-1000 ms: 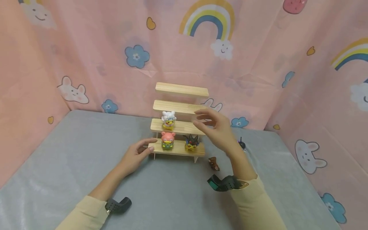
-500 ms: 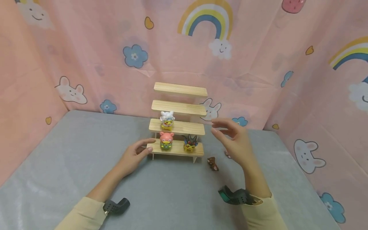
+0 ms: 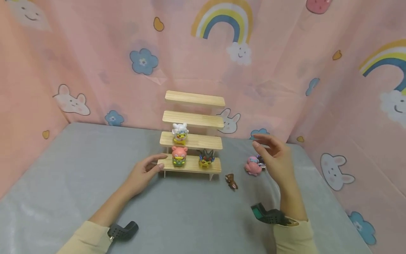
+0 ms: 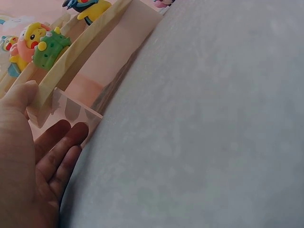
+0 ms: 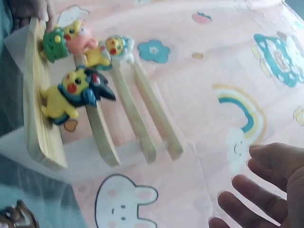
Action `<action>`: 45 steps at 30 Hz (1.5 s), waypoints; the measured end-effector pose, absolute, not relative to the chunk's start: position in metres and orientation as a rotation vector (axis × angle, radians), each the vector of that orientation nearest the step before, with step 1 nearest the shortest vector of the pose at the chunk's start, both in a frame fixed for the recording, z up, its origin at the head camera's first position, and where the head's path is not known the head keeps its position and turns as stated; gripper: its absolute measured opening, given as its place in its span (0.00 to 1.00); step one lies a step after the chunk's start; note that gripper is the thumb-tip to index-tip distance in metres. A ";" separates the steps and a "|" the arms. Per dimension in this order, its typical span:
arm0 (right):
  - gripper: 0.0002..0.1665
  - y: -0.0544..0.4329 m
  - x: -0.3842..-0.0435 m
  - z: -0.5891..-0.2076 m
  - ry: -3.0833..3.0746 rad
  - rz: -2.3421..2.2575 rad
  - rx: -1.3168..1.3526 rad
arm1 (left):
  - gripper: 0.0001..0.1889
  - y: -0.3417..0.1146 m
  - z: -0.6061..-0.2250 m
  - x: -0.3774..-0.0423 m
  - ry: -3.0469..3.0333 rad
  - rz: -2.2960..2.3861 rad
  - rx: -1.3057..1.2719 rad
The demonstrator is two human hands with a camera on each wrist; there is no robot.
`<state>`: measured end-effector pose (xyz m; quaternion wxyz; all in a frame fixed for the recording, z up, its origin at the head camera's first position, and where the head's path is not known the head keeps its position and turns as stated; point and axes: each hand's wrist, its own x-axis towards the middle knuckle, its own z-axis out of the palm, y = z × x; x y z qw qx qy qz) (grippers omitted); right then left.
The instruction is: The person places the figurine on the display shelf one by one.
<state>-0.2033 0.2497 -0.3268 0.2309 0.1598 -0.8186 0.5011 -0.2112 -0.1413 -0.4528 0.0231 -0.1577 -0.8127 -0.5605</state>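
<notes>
A four-tier wooden display shelf (image 3: 193, 120) stands on the grey cloth. My left hand (image 3: 142, 176) grips the left end of its lowest tier, thumb on the board in the left wrist view and several fingers below it. On that tier sit a pink-hooded figurine (image 3: 179, 157) and a yellow figurine with a dark spiky hood (image 3: 206, 159). One tier up, at the left, stands a white-hooded figurine (image 3: 180, 134). My right hand (image 3: 279, 160) hovers right of the shelf, fingers loosely bent and holding nothing.
A small brown figurine (image 3: 231, 181) lies on the cloth, right of the shelf's front. Beyond it are a pink figurine (image 3: 253, 166) and a dark purple item (image 3: 261, 162), partly behind my right hand. A pink patterned curtain (image 3: 279, 70) hangs behind the shelf.
My right hand has moved right and down, away from the upper tiers, uncovering the pink figurine. The left hand keeps its place at the shelf. The head view has shifted slightly.
</notes>
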 end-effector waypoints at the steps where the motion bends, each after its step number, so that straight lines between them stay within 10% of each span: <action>1: 0.14 0.252 -0.204 -0.327 -2.263 1.352 0.416 | 0.19 -0.142 -0.453 -0.211 -2.517 -1.735 -0.484; 45: 0.28 0.306 -0.226 -0.393 -2.850 1.098 0.273 | 0.19 -0.142 -0.451 -0.209 -2.535 -1.681 -0.494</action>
